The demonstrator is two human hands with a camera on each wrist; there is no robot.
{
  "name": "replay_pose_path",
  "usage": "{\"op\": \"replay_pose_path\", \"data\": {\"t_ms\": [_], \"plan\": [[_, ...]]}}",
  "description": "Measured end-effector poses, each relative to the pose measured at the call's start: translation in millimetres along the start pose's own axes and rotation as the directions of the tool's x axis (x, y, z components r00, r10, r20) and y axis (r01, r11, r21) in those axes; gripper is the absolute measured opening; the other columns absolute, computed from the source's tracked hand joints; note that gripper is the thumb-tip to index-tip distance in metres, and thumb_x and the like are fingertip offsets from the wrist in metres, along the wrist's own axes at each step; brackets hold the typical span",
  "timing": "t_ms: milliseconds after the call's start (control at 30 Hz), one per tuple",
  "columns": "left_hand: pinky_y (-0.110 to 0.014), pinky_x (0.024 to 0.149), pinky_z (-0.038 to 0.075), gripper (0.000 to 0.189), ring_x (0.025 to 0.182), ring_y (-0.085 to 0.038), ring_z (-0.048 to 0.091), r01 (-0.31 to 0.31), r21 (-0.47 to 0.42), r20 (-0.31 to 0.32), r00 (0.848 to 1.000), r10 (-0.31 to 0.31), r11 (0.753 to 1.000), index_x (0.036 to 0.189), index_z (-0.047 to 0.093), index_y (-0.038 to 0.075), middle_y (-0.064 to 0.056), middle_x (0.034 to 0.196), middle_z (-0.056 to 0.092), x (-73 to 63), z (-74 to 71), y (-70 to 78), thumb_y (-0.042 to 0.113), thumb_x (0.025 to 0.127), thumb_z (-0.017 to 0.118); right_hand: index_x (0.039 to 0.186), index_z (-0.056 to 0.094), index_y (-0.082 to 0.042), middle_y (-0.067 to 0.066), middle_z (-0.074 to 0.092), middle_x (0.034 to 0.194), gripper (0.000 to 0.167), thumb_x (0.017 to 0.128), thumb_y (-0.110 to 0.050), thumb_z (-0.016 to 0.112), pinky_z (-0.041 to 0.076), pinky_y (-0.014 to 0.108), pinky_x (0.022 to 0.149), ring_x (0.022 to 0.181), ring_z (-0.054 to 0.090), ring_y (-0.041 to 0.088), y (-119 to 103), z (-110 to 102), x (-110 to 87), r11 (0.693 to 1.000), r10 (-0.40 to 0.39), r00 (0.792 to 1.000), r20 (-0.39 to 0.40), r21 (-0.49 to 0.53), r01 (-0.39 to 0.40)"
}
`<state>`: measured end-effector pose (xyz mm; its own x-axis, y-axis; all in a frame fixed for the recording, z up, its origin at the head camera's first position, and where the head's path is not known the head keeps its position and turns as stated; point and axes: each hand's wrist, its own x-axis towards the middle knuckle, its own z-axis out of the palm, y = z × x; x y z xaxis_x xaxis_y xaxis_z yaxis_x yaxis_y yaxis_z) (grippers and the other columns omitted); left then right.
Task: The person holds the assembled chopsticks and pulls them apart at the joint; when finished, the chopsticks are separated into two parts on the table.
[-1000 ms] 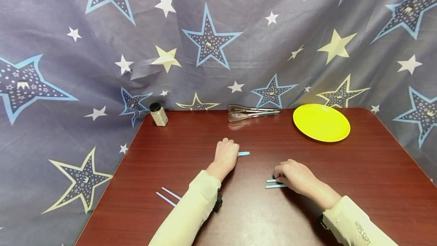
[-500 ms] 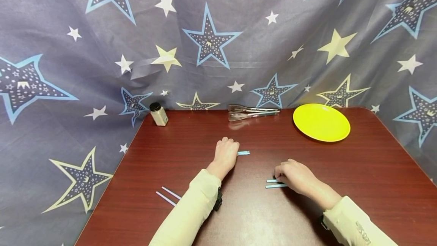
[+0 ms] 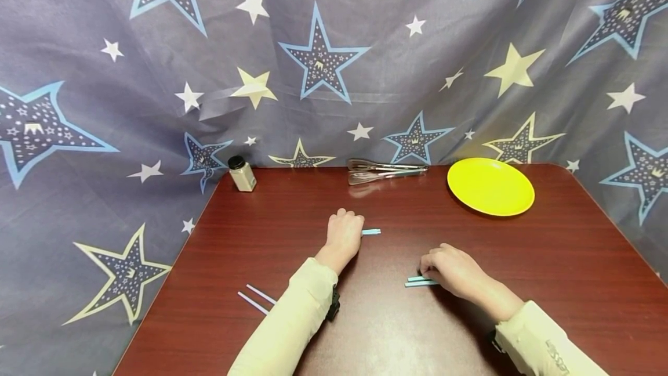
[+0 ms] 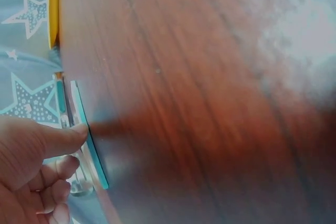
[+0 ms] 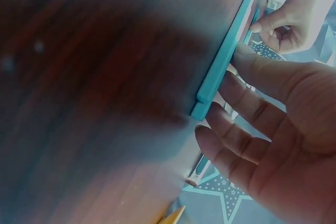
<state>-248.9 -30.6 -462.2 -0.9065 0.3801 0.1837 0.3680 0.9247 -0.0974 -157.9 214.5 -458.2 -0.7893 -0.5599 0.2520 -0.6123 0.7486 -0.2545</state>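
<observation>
Near the middle of the table my left hand (image 3: 344,234) pinches light blue chopsticks (image 3: 371,231), whose ends stick out to its right. In the left wrist view its thumb lies against a teal chopstick (image 4: 98,163) close to the tabletop. My right hand (image 3: 453,270), nearer the front and to the right, holds two light blue chopsticks (image 3: 421,284) side by side at the table surface. The right wrist view has its thumb and fingertips along these chopsticks (image 5: 219,66), their ends slightly offset. In the head view the hand hides the rest of them.
Two lilac chopsticks (image 3: 253,303) lie at the front left, partly behind the left sleeve. Along the back edge are a black-capped shaker jar (image 3: 243,174), metal tongs (image 3: 386,176) and a yellow plate (image 3: 490,187). A star-patterned cloth (image 3: 318,120) hangs behind the table.
The two chopsticks at my right hand have come closer together, narrowing the gap between them. Both hands stay almost where they were.
</observation>
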Motion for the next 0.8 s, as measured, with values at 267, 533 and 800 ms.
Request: {"op": "replay_pose_path", "data": {"t_ms": [267,533,800], "plan": [[-0.039,0.071,0.048,0.01,0.086,-0.025,0.054,0.057,-0.024,0.034,0.998,-0.056,0.998,0.092,0.072,0.017,-0.004,0.087,0.066,-4.3,-7.4,-2.6,0.018,0.083,0.074,0.069,0.06,-0.024,-0.017,0.052,0.07,0.029,0.072,-0.004,0.081,0.036,0.025,0.061,0.066,0.041,0.006,-2,3,1.9,1.0,-0.017,1.0,-0.007,0.017,0.017],[-0.038,0.067,0.049,0.005,0.081,-0.025,0.054,0.068,-0.088,0.009,0.998,-0.068,0.994,0.083,0.068,0.017,-0.003,0.08,0.063,-20.5,-19.5,-11.8,0.018,0.084,0.073,0.07,0.062,-0.025,-0.018,0.053,0.07,0.029,0.072,-0.003,0.08,0.036,0.023,0.059,0.067,0.041,0.007,-4,4,1.1,0.999,-0.023,1.0,-0.02,0.031,0.023],[-0.035,0.061,0.047,0.024,0.071,-0.022,0.051,0.041,-0.177,-0.043,0.998,-0.05,0.983,0.069,0.057,0.018,0.002,0.07,0.056,-51.1,-29.2,-23.5,0.021,0.081,0.077,0.079,0.069,-0.024,-0.016,0.063,0.076,0.014,0.081,-0.012,0.077,0.044,0.029,0.064,0.072,0.052,0.011,-7,1,2.6,1.0,-0.009,0.999,-0.033,0.02,0.009]]}}
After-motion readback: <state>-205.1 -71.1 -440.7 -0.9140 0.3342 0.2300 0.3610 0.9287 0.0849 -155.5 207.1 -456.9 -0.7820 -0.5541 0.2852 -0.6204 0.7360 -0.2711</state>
